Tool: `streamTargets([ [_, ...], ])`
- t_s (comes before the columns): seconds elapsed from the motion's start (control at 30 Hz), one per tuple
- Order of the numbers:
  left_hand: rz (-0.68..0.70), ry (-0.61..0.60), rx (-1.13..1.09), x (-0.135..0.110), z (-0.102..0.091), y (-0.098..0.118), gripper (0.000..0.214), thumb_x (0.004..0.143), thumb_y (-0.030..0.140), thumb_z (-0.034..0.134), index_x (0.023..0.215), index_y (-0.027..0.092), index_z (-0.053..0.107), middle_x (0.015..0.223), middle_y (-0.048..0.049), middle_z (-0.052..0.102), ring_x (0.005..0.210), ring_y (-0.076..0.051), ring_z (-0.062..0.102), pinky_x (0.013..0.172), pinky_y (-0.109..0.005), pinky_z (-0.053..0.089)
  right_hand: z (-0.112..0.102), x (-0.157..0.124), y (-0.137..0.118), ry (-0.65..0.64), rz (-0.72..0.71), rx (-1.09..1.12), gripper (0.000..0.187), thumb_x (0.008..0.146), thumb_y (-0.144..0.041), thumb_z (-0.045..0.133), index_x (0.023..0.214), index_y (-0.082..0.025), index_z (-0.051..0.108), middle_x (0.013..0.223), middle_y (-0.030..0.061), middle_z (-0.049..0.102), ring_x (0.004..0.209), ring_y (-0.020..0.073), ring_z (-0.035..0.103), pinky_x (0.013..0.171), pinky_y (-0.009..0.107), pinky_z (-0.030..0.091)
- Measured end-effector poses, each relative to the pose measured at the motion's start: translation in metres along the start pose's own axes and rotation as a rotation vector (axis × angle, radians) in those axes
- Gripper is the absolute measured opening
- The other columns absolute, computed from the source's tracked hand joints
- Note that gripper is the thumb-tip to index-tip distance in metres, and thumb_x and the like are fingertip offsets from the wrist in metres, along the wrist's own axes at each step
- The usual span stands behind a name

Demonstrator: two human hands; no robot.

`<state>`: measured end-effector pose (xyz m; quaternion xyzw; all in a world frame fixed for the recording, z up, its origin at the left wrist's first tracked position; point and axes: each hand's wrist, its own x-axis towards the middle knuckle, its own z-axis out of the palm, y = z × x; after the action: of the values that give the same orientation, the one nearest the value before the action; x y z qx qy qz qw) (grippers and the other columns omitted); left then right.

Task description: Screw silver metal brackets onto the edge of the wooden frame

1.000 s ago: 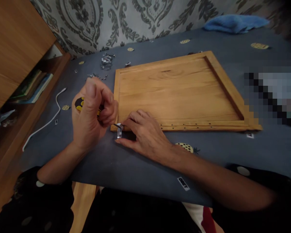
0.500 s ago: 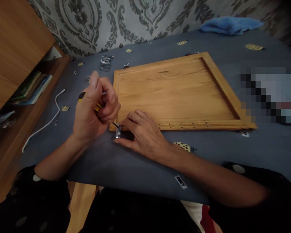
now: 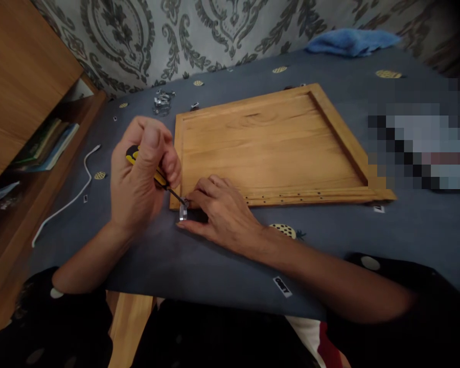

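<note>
A wooden panel with a raised frame lies flat on a dark blue cloth. My left hand is closed round a black and yellow screwdriver, whose tip points at the panel's near left corner. My right hand rests on the cloth beside that corner, its fingers pinching a small metal bracket against the panel's edge. A row of small holes runs along the panel's near rail.
A pile of small metal fittings lies beyond the panel's far left corner. A white cable trails at the left. Wooden shelves with books stand at the left edge. A blue cloth lies at the back.
My left hand has re-gripped the screwdriver, thumb now folded over the handle. The right hand and bracket stay at the corner. The view has shifted slightly.
</note>
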<state>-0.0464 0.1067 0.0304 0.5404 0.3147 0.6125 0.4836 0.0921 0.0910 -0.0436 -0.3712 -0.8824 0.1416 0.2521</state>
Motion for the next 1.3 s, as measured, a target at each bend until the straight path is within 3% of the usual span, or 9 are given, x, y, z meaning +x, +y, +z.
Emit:
streamTargets([
  [0.13, 0.069, 0.015, -0.004, -0.003, 0.004, 0.002, 0.026, 0.090, 0.035, 0.077, 0.077, 0.019, 0.062, 0.051, 0.0084, 0.035, 0.040, -0.005, 0.028, 0.037, -0.017, 0.023, 0.000, 0.000, 0.000, -0.010, 0.006, -0.011, 0.053, 0.088, -0.061, 0.068, 0.106, -0.011, 0.072, 0.100, 0.0119, 0.064, 0.096, 0.0276, 0.051, 0.085, 0.040, 0.040],
  [0.3, 0.011, -0.097, -0.049, 0.004, 0.003, 0.003, 0.042, 0.096, 0.052, 0.063, 0.070, 0.019, 0.061, 0.044, 0.0098, 0.019, 0.033, -0.004, 0.010, 0.030, -0.019, 0.010, 0.001, 0.001, -0.001, -0.017, 0.013, -0.009, 0.052, 0.087, -0.060, 0.070, 0.106, -0.011, 0.072, 0.098, 0.0114, 0.064, 0.095, 0.0275, 0.051, 0.085, 0.040, 0.039],
  [0.53, -0.179, -0.465, -0.104, 0.015, -0.010, 0.009, 0.044, 0.093, 0.051, 0.067, 0.064, 0.018, 0.061, 0.042, 0.0108, 0.018, 0.030, -0.002, 0.005, 0.028, -0.016, 0.015, 0.002, 0.000, 0.001, 0.019, -0.018, -0.010, 0.051, 0.090, -0.062, 0.066, 0.103, -0.013, 0.071, 0.097, 0.0103, 0.063, 0.093, 0.0262, 0.048, 0.083, 0.039, 0.039],
  [0.63, -0.162, -0.638, -0.183, 0.019, -0.018, 0.009, 0.038, 0.096, 0.041, 0.059, 0.066, 0.017, 0.063, 0.043, 0.0097, 0.022, 0.028, -0.002, 0.008, 0.027, -0.015, 0.018, 0.002, -0.001, 0.002, 0.020, -0.013, -0.008, 0.050, 0.090, -0.061, 0.066, 0.102, -0.013, 0.071, 0.097, 0.0109, 0.064, 0.093, 0.0265, 0.049, 0.083, 0.039, 0.039],
  [0.7, -0.147, -0.666, -0.215, 0.021, -0.022, 0.007, 0.034, 0.096, 0.036, 0.057, 0.069, 0.016, 0.064, 0.043, 0.0092, 0.023, 0.027, -0.002, 0.010, 0.026, -0.015, 0.019, 0.001, -0.001, 0.001, 0.020, -0.009, -0.005, 0.050, 0.089, -0.060, 0.067, 0.103, -0.012, 0.072, 0.098, 0.0113, 0.064, 0.094, 0.0267, 0.050, 0.084, 0.040, 0.040],
  [0.9, -0.036, -0.290, -0.044, 0.019, -0.011, 0.007, 0.032, 0.091, 0.047, 0.071, 0.075, 0.020, 0.067, 0.044, 0.0085, 0.033, 0.029, -0.005, 0.024, 0.028, -0.018, 0.021, 0.002, -0.001, 0.001, 0.019, -0.016, 0.007, 0.050, 0.089, -0.058, 0.069, 0.107, -0.011, 0.072, 0.099, 0.0115, 0.064, 0.095, 0.0273, 0.050, 0.085, 0.041, 0.040],
  [1.03, 0.112, -0.043, -0.071, 0.015, -0.003, 0.018, 0.053, 0.107, 0.049, 0.043, 0.067, 0.018, 0.060, 0.040, 0.0099, 0.023, 0.028, -0.003, 0.013, 0.027, -0.019, 0.011, 0.002, -0.001, 0.002, 0.007, -0.009, 0.011, 0.049, 0.088, -0.057, 0.070, 0.106, -0.011, 0.071, 0.099, 0.0113, 0.064, 0.094, 0.0269, 0.050, 0.084, 0.041, 0.041],
  [1.17, 0.128, 0.041, 0.009, 0.012, 0.000, 0.029, 0.069, 0.113, 0.036, 0.009, 0.068, 0.018, 0.059, 0.043, 0.0076, 0.026, 0.029, -0.004, 0.016, 0.030, -0.020, 0.015, 0.000, -0.001, 0.001, -0.015, 0.002, 0.013, 0.049, 0.088, -0.057, 0.071, 0.105, -0.010, 0.071, 0.100, 0.0121, 0.064, 0.096, 0.0277, 0.052, 0.085, 0.041, 0.041],
  [1.3, 0.099, 0.064, -0.019, 0.010, 0.003, 0.023, 0.062, 0.111, 0.048, 0.027, 0.064, 0.019, 0.055, 0.039, 0.0091, 0.022, 0.027, -0.004, 0.010, 0.027, -0.020, 0.011, 0.000, 0.000, 0.000, -0.010, 0.003, 0.001, 0.049, 0.088, -0.057, 0.071, 0.105, -0.010, 0.072, 0.098, 0.0120, 0.064, 0.095, 0.0280, 0.052, 0.084, 0.041, 0.041],
])
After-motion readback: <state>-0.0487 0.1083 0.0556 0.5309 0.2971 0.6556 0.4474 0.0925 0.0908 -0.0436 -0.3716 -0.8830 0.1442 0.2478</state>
